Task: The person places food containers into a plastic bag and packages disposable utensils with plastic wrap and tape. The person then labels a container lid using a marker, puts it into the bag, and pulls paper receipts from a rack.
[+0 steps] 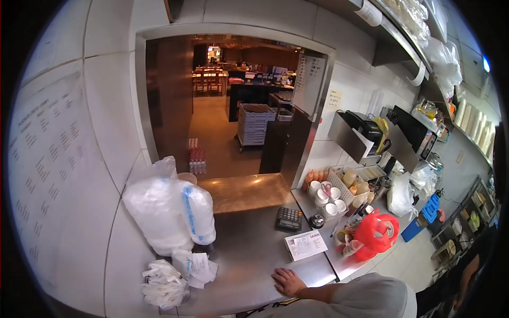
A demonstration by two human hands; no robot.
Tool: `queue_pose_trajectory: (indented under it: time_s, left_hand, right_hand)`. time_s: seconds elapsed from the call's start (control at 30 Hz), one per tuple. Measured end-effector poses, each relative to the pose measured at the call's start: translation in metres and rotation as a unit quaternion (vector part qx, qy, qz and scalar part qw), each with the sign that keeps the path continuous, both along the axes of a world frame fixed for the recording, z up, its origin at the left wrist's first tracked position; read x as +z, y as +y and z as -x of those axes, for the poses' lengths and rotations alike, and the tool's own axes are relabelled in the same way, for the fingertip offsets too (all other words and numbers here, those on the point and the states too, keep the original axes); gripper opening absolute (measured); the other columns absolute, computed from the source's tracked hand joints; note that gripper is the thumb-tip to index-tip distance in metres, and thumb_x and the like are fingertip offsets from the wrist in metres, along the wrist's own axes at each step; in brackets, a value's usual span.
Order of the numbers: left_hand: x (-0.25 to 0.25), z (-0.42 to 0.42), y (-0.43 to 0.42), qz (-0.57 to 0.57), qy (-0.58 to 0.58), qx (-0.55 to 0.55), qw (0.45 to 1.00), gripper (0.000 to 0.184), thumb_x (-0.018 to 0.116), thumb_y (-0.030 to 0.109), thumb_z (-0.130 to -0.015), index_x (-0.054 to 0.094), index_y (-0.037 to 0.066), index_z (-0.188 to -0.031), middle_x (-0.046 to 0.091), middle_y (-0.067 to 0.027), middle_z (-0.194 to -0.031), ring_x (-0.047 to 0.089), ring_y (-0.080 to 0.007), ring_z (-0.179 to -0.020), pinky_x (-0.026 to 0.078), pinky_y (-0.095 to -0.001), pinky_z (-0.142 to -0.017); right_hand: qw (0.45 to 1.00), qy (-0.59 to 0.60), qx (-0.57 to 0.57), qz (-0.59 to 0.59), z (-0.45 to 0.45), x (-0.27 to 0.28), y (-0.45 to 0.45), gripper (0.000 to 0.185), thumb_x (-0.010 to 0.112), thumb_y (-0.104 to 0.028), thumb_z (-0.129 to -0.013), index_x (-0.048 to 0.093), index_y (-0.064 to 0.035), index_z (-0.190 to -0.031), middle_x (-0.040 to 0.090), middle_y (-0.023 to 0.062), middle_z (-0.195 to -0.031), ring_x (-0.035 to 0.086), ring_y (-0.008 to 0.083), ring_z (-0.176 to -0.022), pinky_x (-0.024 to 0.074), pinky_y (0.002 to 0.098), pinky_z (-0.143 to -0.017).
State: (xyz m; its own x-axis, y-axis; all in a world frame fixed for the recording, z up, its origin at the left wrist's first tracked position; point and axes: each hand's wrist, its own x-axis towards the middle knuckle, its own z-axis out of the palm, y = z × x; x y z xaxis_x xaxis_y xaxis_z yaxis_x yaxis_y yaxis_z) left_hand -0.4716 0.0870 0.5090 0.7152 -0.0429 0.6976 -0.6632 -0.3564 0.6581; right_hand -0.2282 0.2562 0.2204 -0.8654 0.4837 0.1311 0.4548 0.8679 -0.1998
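Note:
My right hand point(289, 282) rests palm down on the steel counter point(238, 265) near its front edge, fingers slightly apart and holding nothing. My left hand does not show. Just beyond the right hand lies a white box or pad point(306, 245) with a small printed slip on it. A black calculator point(289, 218) and a dark, round call bell point(317, 220) sit farther back. On the left of the counter are large bundles in clear plastic point(159, 212), white plastic bags point(164, 283) and paper receipts point(201, 269).
White cups point(331, 208) and sauce bottles point(316, 176) stand on the right, near a red bag point(374, 238). A wall opening shows stacked crates point(255, 124) in a dining room. Shelves hang overhead at right. Another person in dark clothes point(456, 281) stands at lower right.

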Motion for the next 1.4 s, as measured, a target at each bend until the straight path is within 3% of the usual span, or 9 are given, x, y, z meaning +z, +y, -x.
queue_pose_trajectory:
  time_s: [0.17, 0.27, 0.5, 0.6, 0.7, 0.8, 1.0, 1.1, 1.4]
  left_hand:
    - [0.006, -0.003, -0.011, -0.045, -0.051, -0.054, 0.996, 0.026, 0.054, 0.024, -0.093, 0.053, 0.0, -0.082, 0.05, -0.0149, -0.078, 0.051, -0.0346, -0.075, 0.04, -0.0437, -0.066]
    - [-0.003, 0.0, -0.025, 0.164, -0.106, 0.086, 0.977, 0.024, 0.056, 0.024, -0.092, 0.056, 0.0, -0.087, 0.054, -0.0136, -0.082, 0.053, -0.0325, -0.079, 0.041, -0.0438, -0.072]
    - [-0.095, 0.009, -0.045, 0.56, -0.08, 0.47, 0.677, 0.026, 0.056, 0.022, -0.092, 0.059, -0.002, -0.101, 0.062, -0.0112, -0.096, 0.059, -0.0265, -0.092, 0.044, -0.0406, -0.087]
    - [-0.156, 0.031, -0.017, 0.497, 0.168, 0.596, 0.609, 0.03, 0.055, 0.026, -0.092, 0.058, 0.0, -0.106, 0.063, -0.0152, -0.103, 0.06, -0.029, -0.099, 0.045, -0.0404, -0.09]
    - [-0.203, 0.028, 0.009, 0.071, 0.544, 0.693, 0.468, 0.033, 0.058, 0.036, -0.089, 0.059, 0.012, -0.112, 0.06, -0.0181, -0.117, 0.06, -0.0345, -0.102, 0.045, -0.0475, -0.09]
    - [-0.288, 0.01, 0.04, 0.089, 0.212, 0.813, 0.535, 0.035, 0.065, 0.029, -0.076, 0.06, 0.005, -0.101, 0.059, -0.014, -0.104, 0.056, -0.0321, -0.101, 0.04, -0.0467, -0.092]
    - [-0.291, -0.019, 0.05, -0.123, 0.291, 0.817, 0.483, 0.031, 0.061, 0.026, -0.079, 0.059, 0.003, -0.1, 0.052, -0.0155, -0.115, 0.047, -0.0311, -0.113, 0.035, -0.0454, -0.097]
    - [-0.316, -0.012, 0.049, -0.015, 0.317, 0.796, 0.514, 0.038, 0.061, 0.03, -0.081, 0.059, 0.004, -0.11, 0.047, -0.0166, -0.128, 0.038, -0.0315, -0.125, 0.025, -0.0488, -0.105]
    - [-0.311, -0.011, 0.047, 0.0, 0.335, 0.789, 0.515, 0.039, 0.062, 0.031, -0.081, 0.059, 0.004, -0.11, 0.047, -0.0149, -0.129, 0.037, -0.0312, -0.127, 0.024, -0.0482, -0.107]
  right_hand:
    - [1.0, 0.016, -0.01, 0.018, 0.003, 0.004, -0.002, 0.047, 0.053, -0.036, -0.087, 0.047, -0.0133, -0.128, 0.042, 0.0136, -0.136, 0.038, 0.0322, -0.126, 0.0292, 0.0463, -0.105]
    - [0.999, 0.031, 0.0, 0.015, 0.004, 0.008, -0.003, 0.046, 0.054, -0.034, -0.086, 0.049, -0.0123, -0.127, 0.044, 0.0142, -0.134, 0.04, 0.0325, -0.124, 0.03, 0.0457, -0.104]
    - [0.999, 0.033, -0.002, -0.001, -0.001, -0.001, 0.0, 0.046, 0.057, -0.032, -0.085, 0.05, -0.0101, -0.125, 0.047, 0.0149, -0.131, 0.043, 0.0315, -0.123, 0.0326, 0.0453, -0.102]
    - [0.999, 0.033, 0.013, -0.007, -0.003, 0.002, 0.002, 0.048, 0.055, -0.034, -0.086, 0.048, -0.0117, -0.127, 0.047, 0.0128, -0.131, 0.043, 0.0296, -0.123, 0.0324, 0.0451, -0.103]
    - [1.0, 0.031, 0.005, 0.0, -0.004, -0.003, 0.002, 0.048, 0.055, -0.034, -0.086, 0.048, -0.0121, -0.128, 0.046, 0.0126, -0.132, 0.042, 0.0296, -0.123, 0.0323, 0.0449, -0.103]
    - [0.999, 0.045, 0.001, -0.008, -0.005, -0.006, 0.001, 0.048, 0.055, -0.034, -0.086, 0.048, -0.0122, -0.128, 0.045, 0.0125, -0.132, 0.042, 0.0296, -0.123, 0.0323, 0.0452, -0.103]
    - [0.999, 0.045, -0.004, 0.015, -0.005, -0.003, 0.001, 0.048, 0.056, -0.034, -0.085, 0.049, -0.0116, -0.126, 0.045, 0.0129, -0.134, 0.042, 0.0301, -0.123, 0.0323, 0.0463, -0.103]
    - [0.999, 0.033, -0.012, 0.016, -0.003, -0.003, 0.001, 0.047, 0.057, -0.034, -0.085, 0.05, -0.0115, -0.126, 0.044, 0.0129, -0.135, 0.042, 0.0305, -0.123, 0.0323, 0.0466, -0.102]
    - [0.998, 0.052, -0.012, 0.023, 0.004, 0.01, -0.001, 0.048, 0.063, -0.029, -0.08, 0.052, -0.0102, -0.122, 0.047, 0.0147, -0.131, 0.042, 0.0326, -0.123, 0.0315, 0.0463, -0.103]
